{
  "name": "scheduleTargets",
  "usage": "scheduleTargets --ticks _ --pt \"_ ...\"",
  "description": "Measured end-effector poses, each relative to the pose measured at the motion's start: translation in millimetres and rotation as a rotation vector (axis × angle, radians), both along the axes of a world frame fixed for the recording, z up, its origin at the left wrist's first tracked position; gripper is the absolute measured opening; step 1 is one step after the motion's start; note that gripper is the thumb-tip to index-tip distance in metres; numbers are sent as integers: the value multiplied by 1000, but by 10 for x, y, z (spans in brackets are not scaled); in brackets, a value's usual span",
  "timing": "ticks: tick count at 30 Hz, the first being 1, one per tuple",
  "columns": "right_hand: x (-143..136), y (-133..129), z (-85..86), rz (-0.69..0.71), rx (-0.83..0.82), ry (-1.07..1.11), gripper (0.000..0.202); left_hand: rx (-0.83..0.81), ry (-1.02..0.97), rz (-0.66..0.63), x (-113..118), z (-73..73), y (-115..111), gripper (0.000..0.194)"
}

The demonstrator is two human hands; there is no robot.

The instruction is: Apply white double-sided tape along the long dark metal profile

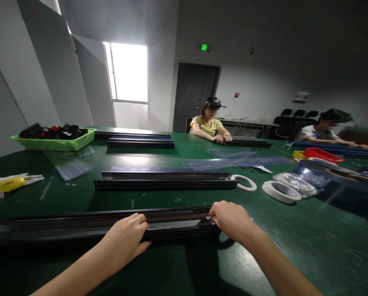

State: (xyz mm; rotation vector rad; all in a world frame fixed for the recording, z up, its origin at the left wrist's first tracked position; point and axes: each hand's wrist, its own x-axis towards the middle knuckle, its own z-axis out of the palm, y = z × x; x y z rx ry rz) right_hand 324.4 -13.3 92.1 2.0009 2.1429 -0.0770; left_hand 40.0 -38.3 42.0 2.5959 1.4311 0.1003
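A long black channel-shaped rail (79, 230) lies across the near side of the table, a pale strip (177, 224) showing along its groove. My left hand (130, 232) is closed around the rail near its middle, fingers over the top and thumb low on the near side. At the rail's right end, my right hand (233, 218) is closed, fingertips pinched together at the groove. A small whitish bit shows under those fingertips; what they hold is hidden. Beyond lies a second black rail (165, 183), parallel to the first.
White tape rolls (281, 192) sit right of the rails, beside a plastic-wrapped bundle (296, 184). A green basket (54, 142) of black parts stands back left; a yellow-handled tool (11, 183) lies at left. Clear plastic strips (236, 162) lie mid-table. Two people sit across, hands on rails.
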Motion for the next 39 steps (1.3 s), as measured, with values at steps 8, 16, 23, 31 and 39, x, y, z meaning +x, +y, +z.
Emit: scheduleTargets --ticks 8,16,23,31,39 --pt "14 2 -8 11 4 8 27 4 -14 20 10 31 -19 26" --pt "-4 -9 12 -1 2 6 27 -14 -52 89 35 -21 -40 25" --pt "6 -3 -11 3 14 -5 26 53 70 177 106 -19 -85 29" --pt "-20 -29 23 1 22 -13 25 52 178 184 152 24 -55 32" --pt "-22 -32 44 -4 -4 -9 24 -138 257 75 215 350 34 46"
